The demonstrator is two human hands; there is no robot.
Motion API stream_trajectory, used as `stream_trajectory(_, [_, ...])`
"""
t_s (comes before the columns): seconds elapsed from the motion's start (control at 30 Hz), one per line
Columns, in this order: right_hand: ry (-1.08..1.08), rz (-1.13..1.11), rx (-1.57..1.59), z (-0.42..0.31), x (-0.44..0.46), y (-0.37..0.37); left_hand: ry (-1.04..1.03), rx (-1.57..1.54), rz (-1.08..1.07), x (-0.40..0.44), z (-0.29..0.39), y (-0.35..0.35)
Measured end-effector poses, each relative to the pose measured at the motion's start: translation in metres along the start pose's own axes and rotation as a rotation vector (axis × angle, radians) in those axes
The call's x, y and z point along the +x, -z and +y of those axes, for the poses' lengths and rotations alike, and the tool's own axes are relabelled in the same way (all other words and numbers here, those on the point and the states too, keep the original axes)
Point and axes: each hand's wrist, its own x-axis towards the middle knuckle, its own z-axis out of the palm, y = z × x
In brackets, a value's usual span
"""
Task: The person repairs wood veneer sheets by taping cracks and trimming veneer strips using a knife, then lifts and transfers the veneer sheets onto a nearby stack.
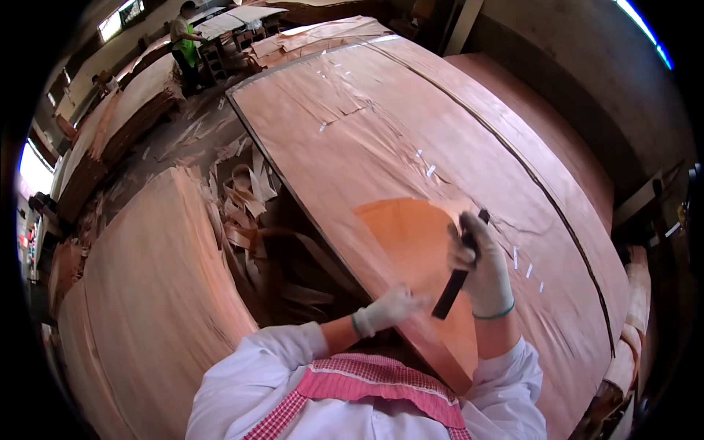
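Note:
My right hand [484, 275], in a white glove with a green cuff, is closed around a long, dark, flat bar-like tool [454, 290]. The tool slants down to the left above an orange-toned piece of wood veneer [400, 224], which lies on a large pale veneer sheet [308, 139]. My left hand [390, 309], gloved the same way, is over the near edge of that sheet. Its fingers are smeared by motion and point toward the tool's lower end. Whether the left hand holds anything cannot be made out.
A tall veneer stack [154, 293] stands on the left. Curled veneer scraps [249, 191] fill the gap between it and the sheet. A dark cord-like strip [513, 150] runs along the sheet. A person in a green apron [188, 48] stands at the far left.

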Motion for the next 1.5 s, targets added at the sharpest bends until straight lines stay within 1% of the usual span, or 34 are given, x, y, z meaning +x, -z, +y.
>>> stream_trajectory(0.03, [0.020, -0.039, -0.054, -0.006, 0.010, -0.007, -0.029, -0.188, 0.137, 0.013, 0.001, 0.001])
stream_trajectory(0.07, [0.037, -0.080, -0.110, -0.016, 0.017, -0.015, -0.157, -0.537, 0.371, 0.030, 0.018, 0.003])
stream_trajectory(0.1, [0.058, -0.124, -0.164, -0.025, 0.021, -0.019, -0.183, -0.646, 0.351, 0.053, 0.007, 0.019])
stream_trajectory(0.13, [0.191, -0.109, -0.310, -0.031, 0.020, -0.015, -0.210, -0.754, 0.328, 0.078, -0.003, 0.035])
stream_trajectory(0.2, [0.438, 0.025, -0.528, -0.049, 0.023, 0.011, -0.275, -0.587, 0.412, 0.109, 0.015, 0.087])
stream_trajectory(0.23, [0.459, 0.158, -0.736, -0.061, 0.023, 0.026, -0.162, -0.473, 0.429, 0.108, 0.043, 0.121])
stream_trajectory(0.27, [0.479, 0.302, -0.935, -0.074, 0.025, 0.044, -0.238, -0.457, 0.485, 0.112, 0.070, 0.143])
stream_trajectory(0.3, [0.499, 0.350, -0.978, -0.077, 0.038, 0.081, -0.175, -0.326, 0.592, 0.123, 0.080, 0.171])
stream_trajectory(0.33, [0.420, 0.350, -1.007, -0.077, 0.048, 0.117, -0.270, -0.171, 0.642, 0.136, 0.092, 0.203])
stream_trajectory(0.37, [0.356, 0.298, -1.004, -0.072, 0.058, 0.155, -0.308, -0.303, 0.595, 0.154, 0.096, 0.236])
stream_trajectory(0.4, [0.296, 0.241, -0.998, -0.071, 0.067, 0.180, -0.322, -0.246, 0.601, 0.166, 0.102, 0.269])
stream_trajectory(0.43, [0.096, 0.298, -0.996, -0.073, 0.065, 0.180, -0.291, -0.245, 0.638, 0.183, 0.101, 0.310])
stream_trajectory(0.47, [-0.108, 0.348, -0.983, -0.069, 0.067, 0.177, -0.216, -0.182, 0.687, 0.187, 0.104, 0.334])
stream_trajectory(0.5, [-0.124, 0.300, -0.988, -0.059, 0.077, 0.185, -0.138, -0.121, 0.731, 0.191, 0.107, 0.358])
stream_trajectory(0.57, [-0.211, 0.179, -1.001, -0.048, 0.088, 0.197, -0.087, -0.058, 0.770, 0.191, 0.136, 0.371])
stream_trajectory(0.6, [-0.251, 0.117, -1.008, -0.043, 0.096, 0.197, -0.158, -0.129, 0.762, 0.198, 0.140, 0.382])
stream_trajectory(0.63, [-0.285, 0.067, -1.090, -0.040, 0.105, 0.193, -0.212, -0.186, 0.744, 0.207, 0.136, 0.400])
stream_trajectory(0.67, [-0.280, 0.045, -1.097, -0.032, 0.117, 0.201, -0.265, -0.245, 0.724, 0.215, 0.131, 0.418])
stream_trajectory(0.73, [-0.254, -0.020, -1.117, -0.002, 0.149, 0.221, -0.344, -0.316, 0.673, 0.234, 0.095, 0.478])
stream_trajectory(0.8, [-0.195, 0.066, -1.088, 0.021, 0.171, 0.199, -0.294, -0.259, 0.731, 0.239, 0.044, 0.532])
stream_trajectory(0.87, [-0.170, 0.147, -1.086, 0.033, 0.223, 0.157, 0.122, -0.207, 0.868, 0.239, -0.052, 0.624])
stream_trajectory(0.93, [-0.169, 0.229, -1.134, 0.038, 0.270, 0.104, 0.064, -0.301, 0.923, 0.252, -0.077, 0.674])
stream_trajectory(0.97, [-0.116, 0.249, -1.300, 0.046, 0.297, 0.105, 0.041, -0.360, 0.956, 0.260, -0.087, 0.695])
stream_trajectory(1.07, [0.013, 0.266, -1.497, 0.025, 0.362, 0.070, 0.077, -0.280, 0.792, 0.293, -0.074, 0.767])
stream_trajectory(1.1, [-0.057, 0.313, -1.556, 0.013, 0.384, 0.055, 0.074, -0.291, 0.717, 0.311, -0.067, 0.788])
stream_trajectory(1.13, [0.065, 0.292, -1.569, 0.009, 0.409, 0.064, 0.072, -0.302, 0.640, 0.331, -0.052, 0.796])
stream_trajectory(1.2, [0.036, 0.403, -1.404, -0.002, 0.450, 0.064, 0.087, -0.306, 0.534, 0.370, -0.047, 0.803])
stream_trajectory(1.27, [-0.022, 0.481, -1.417, -0.016, 0.485, 0.054, 0.105, -0.286, 0.479, 0.407, -0.048, 0.813])
stream_trajectory(1.3, [-0.048, 0.519, -1.423, -0.023, 0.499, 0.051, 0.111, -0.237, 0.535, 0.422, -0.048, 0.819])
stream_trajectory(1.37, [-0.030, 0.567, -1.423, -0.023, 0.531, 0.063, 0.126, -0.136, 0.642, 0.455, -0.053, 0.836])
stream_trajectory(1.4, [-0.021, 0.592, -1.424, -0.024, 0.543, 0.072, 0.123, -0.087, 0.642, 0.470, -0.058, 0.850])
stream_trajectory(1.43, [-0.056, 0.605, -1.478, -0.028, 0.556, 0.054, 0.120, -0.037, 0.642, 0.485, -0.073, 0.871])
stream_trajectory(1.47, [-0.058, 0.610, -1.483, -0.026, 0.569, 0.056, 0.115, 0.012, 0.644, 0.492, -0.076, 0.879])
stream_trajectory(1.5, [-0.061, 0.615, -1.487, -0.021, 0.583, 0.063, 0.075, 0.137, 0.698, 0.497, -0.083, 0.884])
